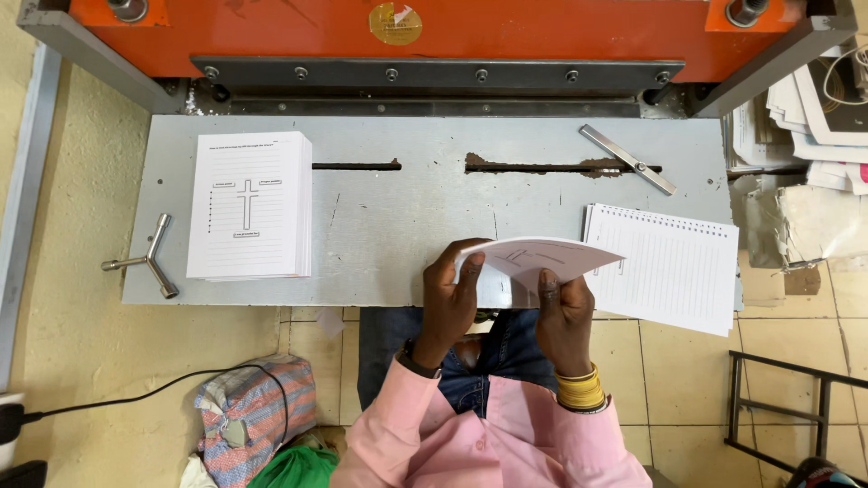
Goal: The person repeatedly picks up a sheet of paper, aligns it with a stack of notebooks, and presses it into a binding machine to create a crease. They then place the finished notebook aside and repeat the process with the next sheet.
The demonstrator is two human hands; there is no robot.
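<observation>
Both my hands hold a thin bundle of white printed sheets [533,260] bent upward over the front edge of the grey metal table [389,226]. My left hand [449,294] grips the bundle's left edge with the thumb on top. My right hand [562,312] pinches the lower middle of it. Just right of the bundle lies a stack of lined sheets with punched holes [674,267], overhanging the table edge. A taller stack of printed sheets showing a cross diagram [250,205] rests at the table's left.
An orange paper cutter [434,36] spans the back, with its dark clamp bar below. A metal T-handle wrench [145,260] lies at the left edge, a steel ruler [628,160] at the back right. Loose paper piles [818,117] sit right; a cloth bag [256,411] on the floor.
</observation>
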